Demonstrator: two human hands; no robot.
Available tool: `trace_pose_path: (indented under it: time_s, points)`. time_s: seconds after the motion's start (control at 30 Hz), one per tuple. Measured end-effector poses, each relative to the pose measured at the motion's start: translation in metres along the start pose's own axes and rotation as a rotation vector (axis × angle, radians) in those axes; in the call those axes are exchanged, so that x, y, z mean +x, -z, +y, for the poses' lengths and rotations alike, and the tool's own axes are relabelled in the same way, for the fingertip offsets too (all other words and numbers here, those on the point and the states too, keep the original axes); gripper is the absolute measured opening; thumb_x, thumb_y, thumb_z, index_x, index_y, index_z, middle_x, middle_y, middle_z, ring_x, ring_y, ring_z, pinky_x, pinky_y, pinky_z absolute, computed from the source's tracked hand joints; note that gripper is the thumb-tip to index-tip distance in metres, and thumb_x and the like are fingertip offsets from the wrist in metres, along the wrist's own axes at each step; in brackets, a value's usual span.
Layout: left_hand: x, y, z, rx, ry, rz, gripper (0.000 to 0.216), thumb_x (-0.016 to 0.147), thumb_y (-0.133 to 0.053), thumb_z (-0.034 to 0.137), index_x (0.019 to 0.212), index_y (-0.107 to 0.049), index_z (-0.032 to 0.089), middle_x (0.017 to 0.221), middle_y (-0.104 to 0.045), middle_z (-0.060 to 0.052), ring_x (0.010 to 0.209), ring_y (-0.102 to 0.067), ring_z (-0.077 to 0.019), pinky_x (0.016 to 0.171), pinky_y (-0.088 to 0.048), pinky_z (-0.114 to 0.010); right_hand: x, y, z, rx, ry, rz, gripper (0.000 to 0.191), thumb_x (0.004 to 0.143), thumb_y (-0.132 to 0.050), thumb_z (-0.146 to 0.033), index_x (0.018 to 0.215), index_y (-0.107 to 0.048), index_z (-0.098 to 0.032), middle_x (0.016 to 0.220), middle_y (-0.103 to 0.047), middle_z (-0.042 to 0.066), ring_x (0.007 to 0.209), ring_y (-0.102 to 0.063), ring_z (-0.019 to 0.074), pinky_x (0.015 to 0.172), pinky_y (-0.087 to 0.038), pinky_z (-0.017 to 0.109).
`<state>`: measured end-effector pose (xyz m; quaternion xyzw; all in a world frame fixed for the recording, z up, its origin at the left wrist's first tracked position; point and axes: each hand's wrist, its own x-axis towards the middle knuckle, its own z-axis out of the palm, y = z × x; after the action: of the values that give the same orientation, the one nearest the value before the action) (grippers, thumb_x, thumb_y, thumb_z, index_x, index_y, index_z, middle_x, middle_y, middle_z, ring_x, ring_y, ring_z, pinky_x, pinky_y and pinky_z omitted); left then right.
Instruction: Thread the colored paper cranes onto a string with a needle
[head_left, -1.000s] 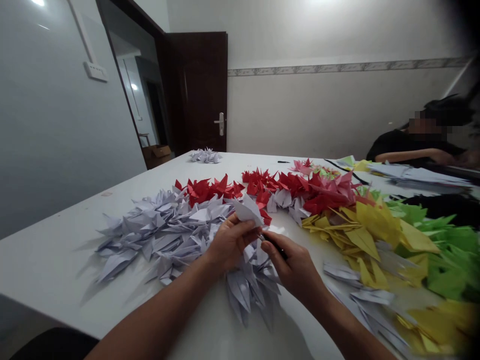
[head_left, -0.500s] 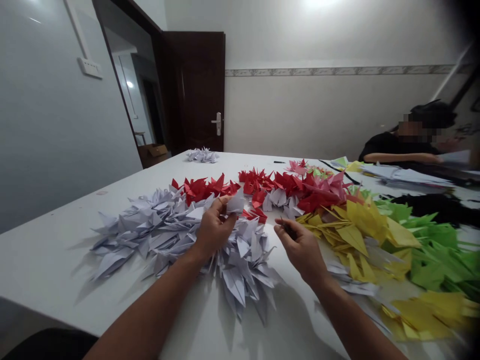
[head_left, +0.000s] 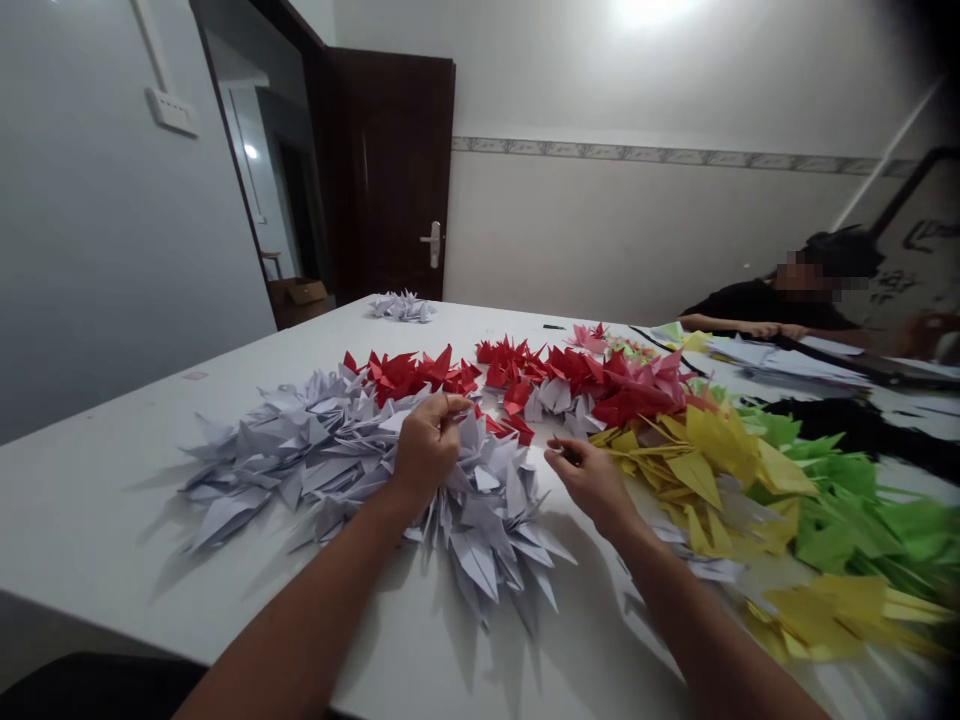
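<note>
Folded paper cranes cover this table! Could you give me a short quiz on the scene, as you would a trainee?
1. True or false: the left hand rests among the white folded paper cranes.
2. Which cranes lie just to the right of the right hand? A: blue folded paper cranes. B: yellow folded paper cranes. C: purple folded paper cranes.
3. Fill in the blank: beyond the far end of the long white table, a dark brown wooden ____ stands open.

Key: 1. True. 2. B. 3. door.
</note>
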<state>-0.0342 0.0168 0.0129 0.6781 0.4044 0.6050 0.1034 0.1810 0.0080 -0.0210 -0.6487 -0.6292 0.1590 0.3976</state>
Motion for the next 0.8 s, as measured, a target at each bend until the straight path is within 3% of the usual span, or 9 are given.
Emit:
trace_pose_path:
  time_s: [0.13, 0.3, 0.6, 0.8]
  points:
    - [0.002, 0.0, -0.005, -0.038, 0.001, 0.08, 0.024, 0.075, -0.044, 0.007, 0.082, -0.065, 0.017, 0.084, -0.068, -0.005, 0.08, -0.063, -0.0175, 0.077, -0.051, -0.032, 0.03, -0.012, -0.002, -0.173, -0.013, -0.01, 0.038, 0.071, -0.06, -0.033, 0.1, -0.069, -0.011, 0.073, -0.069, 0.008, 0.065, -0.061, 0.0188, 0.056, -0.039, 0.024]
    - [0.003, 0.0, -0.011, -0.066, -0.021, 0.109, 0.023, 0.075, -0.046, 0.006, 0.085, -0.064, 0.017, 0.084, -0.068, -0.005, 0.08, -0.064, -0.0176, 0.076, -0.051, -0.032, 0.056, -0.031, -0.008, -0.337, 0.022, -0.077, 0.012, 0.068, -0.062, -0.022, 0.073, -0.072, -0.017, 0.066, -0.069, 0.006, 0.062, -0.061, 0.0171, 0.051, -0.032, 0.022]
    - [0.005, 0.006, -0.008, -0.078, -0.034, 0.205, 0.024, 0.077, -0.046, 0.006, 0.091, -0.062, 0.018, 0.087, -0.066, -0.004, 0.08, -0.063, -0.0161, 0.076, -0.051, -0.029, 0.102, -0.046, -0.05, -0.425, 0.181, -0.102, 0.031, 0.081, -0.052, -0.039, 0.089, -0.071, -0.016, 0.086, -0.071, 0.009, 0.077, -0.062, 0.0192, 0.059, -0.037, 0.024]
    - [0.004, 0.005, -0.007, -0.051, -0.068, 0.193, 0.025, 0.076, -0.044, 0.004, 0.089, -0.061, 0.017, 0.086, -0.065, -0.005, 0.079, -0.062, -0.0166, 0.076, -0.05, -0.029, 0.131, -0.079, -0.065, -0.507, 0.193, -0.205, 0.021, 0.066, -0.067, -0.024, 0.085, -0.073, -0.018, 0.087, -0.072, 0.011, 0.079, -0.064, 0.0218, 0.062, -0.04, 0.025]
